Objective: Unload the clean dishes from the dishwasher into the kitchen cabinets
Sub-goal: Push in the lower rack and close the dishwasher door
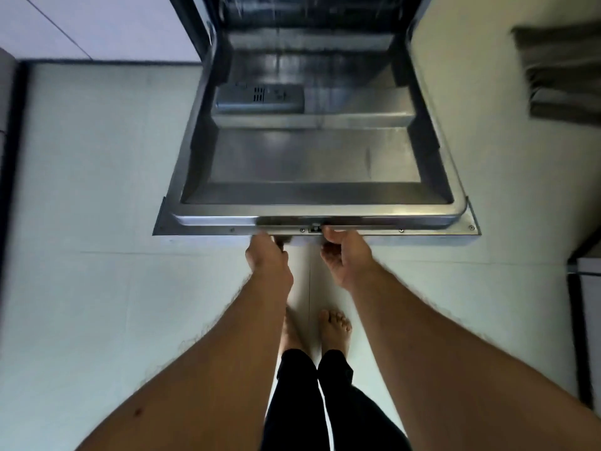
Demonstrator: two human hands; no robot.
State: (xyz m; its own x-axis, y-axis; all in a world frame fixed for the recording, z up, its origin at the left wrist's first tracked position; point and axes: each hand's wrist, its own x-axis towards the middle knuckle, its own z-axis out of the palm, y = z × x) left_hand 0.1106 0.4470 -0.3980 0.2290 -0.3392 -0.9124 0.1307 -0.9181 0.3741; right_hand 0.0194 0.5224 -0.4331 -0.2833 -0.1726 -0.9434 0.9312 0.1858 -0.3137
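One left hand (268,260) grips the near edge of the single dishwasher door (312,157), fingers curled under it. One right hand (346,255) grips the same edge just beside it. Two bare feet (335,330) stand on the floor (97,222) below.

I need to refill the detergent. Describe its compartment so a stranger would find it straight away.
Start at the open stainless-steel dishwasher door, lying flat over the pale tiled floor with both hands at its near edge. On its inner face, towards the far left, sits the grey rectangular plastic dispenser panel. It is the only slotted plastic part on otherwise bare metal.
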